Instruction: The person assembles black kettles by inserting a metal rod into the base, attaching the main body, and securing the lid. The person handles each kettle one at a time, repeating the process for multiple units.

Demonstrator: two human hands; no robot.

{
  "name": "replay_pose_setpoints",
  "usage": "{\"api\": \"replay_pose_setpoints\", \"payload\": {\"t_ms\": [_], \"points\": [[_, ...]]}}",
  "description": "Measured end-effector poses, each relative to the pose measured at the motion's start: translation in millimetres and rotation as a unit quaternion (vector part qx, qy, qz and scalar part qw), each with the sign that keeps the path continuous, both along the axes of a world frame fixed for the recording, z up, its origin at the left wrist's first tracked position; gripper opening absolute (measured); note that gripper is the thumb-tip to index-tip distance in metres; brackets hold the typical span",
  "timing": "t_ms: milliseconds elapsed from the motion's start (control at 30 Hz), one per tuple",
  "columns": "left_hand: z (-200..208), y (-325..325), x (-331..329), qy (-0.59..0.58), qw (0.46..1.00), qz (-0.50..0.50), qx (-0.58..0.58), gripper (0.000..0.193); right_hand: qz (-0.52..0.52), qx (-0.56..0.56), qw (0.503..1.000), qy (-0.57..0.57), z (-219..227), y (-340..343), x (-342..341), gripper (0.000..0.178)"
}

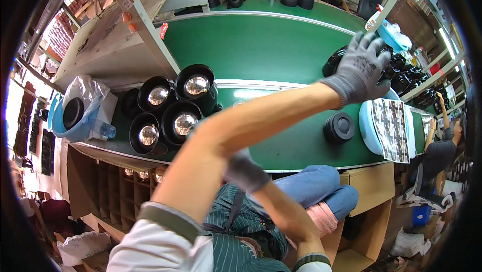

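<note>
My left hand, in a grey glove, reaches across to the right over the green conveyor. Its fingers are stretched and spread over a glossy black mug-like piece, which it partly hides; I cannot tell how firmly it touches. My right hand, also gloved in grey, is low by the near belt edge, blurred and partly behind my left arm. Its fingers cannot be made out. Several black mugs with shiny metal insides stand at the left. A short stack of round black lids sits nearer, right of centre.
A light blue basin with a patterned sheet stands right; another basin with plastic bags stands left. Below is a divided cardboard box. Black pieces crowd the far right. A metal post rises behind the mugs.
</note>
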State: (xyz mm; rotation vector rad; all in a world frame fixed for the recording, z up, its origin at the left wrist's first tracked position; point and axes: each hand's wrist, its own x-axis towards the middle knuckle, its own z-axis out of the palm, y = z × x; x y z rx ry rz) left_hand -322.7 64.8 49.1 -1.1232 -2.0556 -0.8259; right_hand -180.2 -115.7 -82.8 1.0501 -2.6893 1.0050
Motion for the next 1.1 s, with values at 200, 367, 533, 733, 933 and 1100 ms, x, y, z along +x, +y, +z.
{"api": "replay_pose_setpoints", "payload": {"t_ms": [200, 367, 533, 733, 933, 1100], "points": [[58.9, -249.1, 57.6, -0.036, 0.987, -0.058, 0.147, 0.059, -0.137, 0.217, 0.953, 0.159, -21.7, -3.6, -104.6, 0.045], [-28.7, -374.4, 133.4, -0.177, 0.911, 0.127, 0.351, 0.046, -0.037, 0.142, 0.972, 0.182, -36.9, -23.5, -151.5, 0.051], [-78.0, -380.4, 194.2, -0.269, 0.914, 0.176, 0.248, 0.043, -0.029, 0.121, 0.982, 0.143, -41.3, -21.9, -160.3, 0.049], [-86.8, -357.8, 193.2, -0.25, 0.95, 0.081, 0.17, 0.044, -0.187, -0.095, 0.974, 0.09, 1.1, 52.5, -137.3, 0.046], [-104.1, -314.7, 132.0, -0.08, 0.989, 0.123, 0.019, 0.057, -0.333, -0.298, 0.884, -0.138, 91.2, 171.0, -19.3, 0.044], [-98.2, -248.2, 106.6, -0.004, 0.982, -0.127, -0.137, 0.05, -0.444, -0.355, 0.773, -0.283, 93.6, 234.6, 80.9, 0.043]]}}
